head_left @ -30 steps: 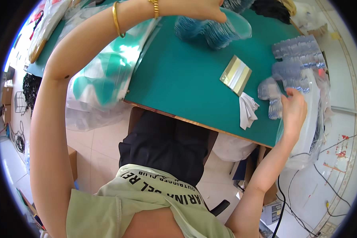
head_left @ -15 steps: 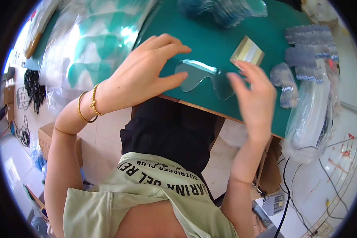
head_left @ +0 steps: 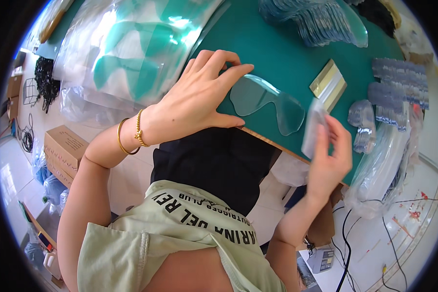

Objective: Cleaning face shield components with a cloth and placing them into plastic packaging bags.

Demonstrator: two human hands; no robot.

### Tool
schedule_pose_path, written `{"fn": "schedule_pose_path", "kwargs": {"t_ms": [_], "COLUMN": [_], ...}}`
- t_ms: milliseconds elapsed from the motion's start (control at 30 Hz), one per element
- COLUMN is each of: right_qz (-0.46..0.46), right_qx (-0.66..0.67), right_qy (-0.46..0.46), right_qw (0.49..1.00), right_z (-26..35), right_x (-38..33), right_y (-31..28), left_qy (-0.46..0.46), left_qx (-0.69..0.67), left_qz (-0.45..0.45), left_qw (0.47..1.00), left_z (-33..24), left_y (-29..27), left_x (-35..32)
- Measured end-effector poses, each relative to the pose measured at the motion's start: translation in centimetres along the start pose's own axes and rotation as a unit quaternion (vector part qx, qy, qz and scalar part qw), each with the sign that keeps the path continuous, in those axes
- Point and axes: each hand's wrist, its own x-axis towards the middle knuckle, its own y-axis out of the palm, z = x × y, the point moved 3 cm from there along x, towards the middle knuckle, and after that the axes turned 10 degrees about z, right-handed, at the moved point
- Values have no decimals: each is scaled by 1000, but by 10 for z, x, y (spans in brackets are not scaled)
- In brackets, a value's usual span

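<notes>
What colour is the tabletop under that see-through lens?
The tabletop is green; the head view shows it best.

The lens [head_left: 250,96] is pale teal, the tabletop [head_left: 282,58] plain green.

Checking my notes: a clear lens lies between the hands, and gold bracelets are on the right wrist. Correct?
Wrong wrist: the head view shows the gold bracelets on the left. The clear lens lies between the left hand and the right hand.

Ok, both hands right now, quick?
Left hand: open, thumb and finger spread at the clear lens; contact unclear.
Right hand: closed, holding a pale piece, blurred.
</notes>
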Motion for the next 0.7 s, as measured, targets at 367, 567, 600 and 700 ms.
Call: {"fn": "schedule_pose_path", "kwargs": {"t_ms": [367, 567, 600, 700], "right_qz": [79, 104, 103, 97], "right_qx": [-45, -36, 1, -14], "right_qy": [-242, -258, -256, -229], "right_qw": [966, 960, 961, 968], "right_z": [39, 47, 55, 52], "right_x": [33, 23, 21, 30], "right_y": [75, 78, 89, 91], "left_qy": [-33, -20, -15, -33], "left_qx": [-16, -21, -24, -22], "left_qz": [3, -1, 1, 8], "left_qw": [999, 1000, 1000, 999], "left_z": [6, 9, 9, 6], "left_y": [3, 7, 8, 4], "left_x": [-2, -1, 0, -1]}}
